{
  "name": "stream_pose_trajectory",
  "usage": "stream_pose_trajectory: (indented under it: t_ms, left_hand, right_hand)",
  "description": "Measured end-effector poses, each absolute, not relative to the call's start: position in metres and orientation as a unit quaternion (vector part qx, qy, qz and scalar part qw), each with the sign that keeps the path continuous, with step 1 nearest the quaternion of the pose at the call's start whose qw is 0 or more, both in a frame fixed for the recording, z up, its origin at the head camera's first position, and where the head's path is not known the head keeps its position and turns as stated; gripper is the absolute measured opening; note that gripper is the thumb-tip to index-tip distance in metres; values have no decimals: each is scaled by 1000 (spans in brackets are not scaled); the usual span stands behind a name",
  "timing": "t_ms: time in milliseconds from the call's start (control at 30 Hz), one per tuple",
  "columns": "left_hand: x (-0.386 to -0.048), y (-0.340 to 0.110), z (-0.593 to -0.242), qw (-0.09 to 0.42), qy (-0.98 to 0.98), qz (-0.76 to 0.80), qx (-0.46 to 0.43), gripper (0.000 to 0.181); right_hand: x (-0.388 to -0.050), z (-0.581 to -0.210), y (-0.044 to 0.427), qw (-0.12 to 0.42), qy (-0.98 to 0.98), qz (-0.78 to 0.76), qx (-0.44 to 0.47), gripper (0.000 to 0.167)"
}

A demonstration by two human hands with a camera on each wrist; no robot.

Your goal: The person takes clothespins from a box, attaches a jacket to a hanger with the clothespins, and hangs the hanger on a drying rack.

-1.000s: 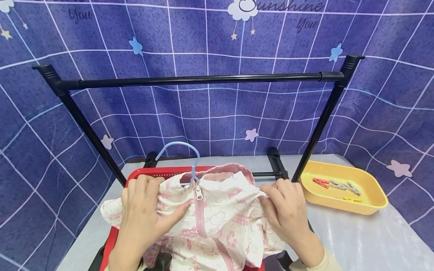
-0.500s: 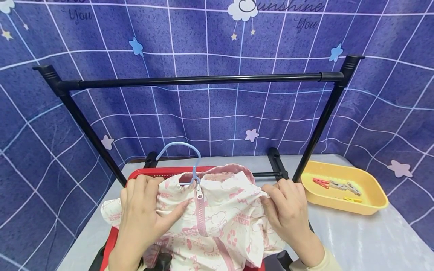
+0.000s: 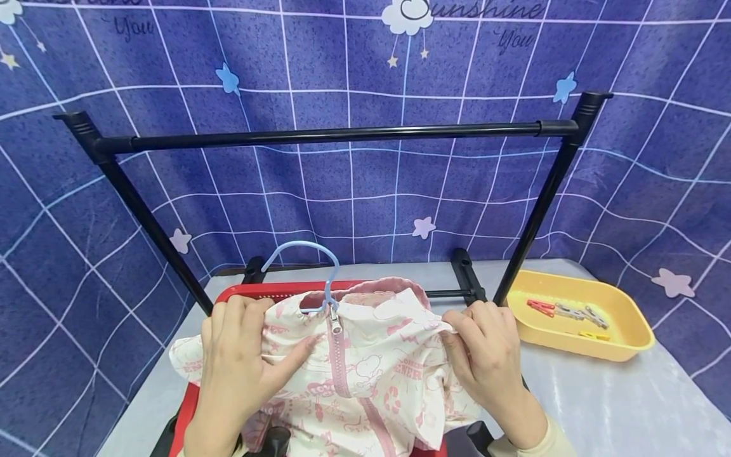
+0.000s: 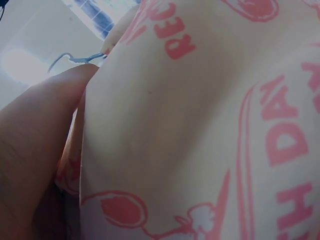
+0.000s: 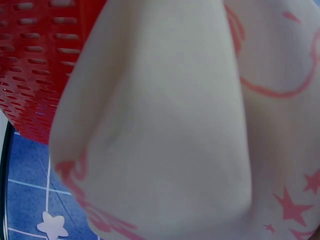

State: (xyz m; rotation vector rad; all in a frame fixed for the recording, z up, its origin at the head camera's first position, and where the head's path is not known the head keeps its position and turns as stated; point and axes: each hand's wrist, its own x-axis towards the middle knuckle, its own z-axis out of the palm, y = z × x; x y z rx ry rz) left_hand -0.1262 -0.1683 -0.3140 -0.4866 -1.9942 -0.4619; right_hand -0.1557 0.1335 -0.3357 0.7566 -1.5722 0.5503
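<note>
1. White fabric with pink print: a zip-front jacket (image 3: 365, 374), held at lower centre of the head view, above and in front of a red basket (image 3: 191, 406), hiding much of it.
2. Left hand (image 3: 237, 355): grips the jacket at one shoulder, fingers over the top edge, thumb stretched across the front towards the pink zip (image 3: 338, 362).
3. Right hand (image 3: 485, 355): pinches the cloth at the opposite shoulder between thumb and fingers.
4. Light-blue hanger (image 3: 305, 243): hook rises out of the neckline between the hands, curving over towards the left-hand side; most of its body is hidden by cloth.
5. Black rack (image 3: 342, 134): horizontal bar behind and above the hook, well apart from it.
6. Yellow tray (image 3: 571, 346): on the pale table (image 3: 588, 406) to the right, containing red, grey and yellow clothespins (image 3: 540, 309).
7. Wrist views: printed cloth fills most of both; slotted red basket wall visible beside it in the right.
8. Backdrop: blue grid-patterned curtain (image 3: 365, 63) with stars.
</note>
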Motion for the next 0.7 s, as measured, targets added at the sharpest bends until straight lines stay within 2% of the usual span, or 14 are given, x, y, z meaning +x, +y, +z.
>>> stream_pose_trajectory:
  t_ms: [700]
  left_hand:
    - [-128,-169,-315,529,-807,-178,-194,71]
  right_hand:
    - [-156,-331,134,628,-661,246,328,38]
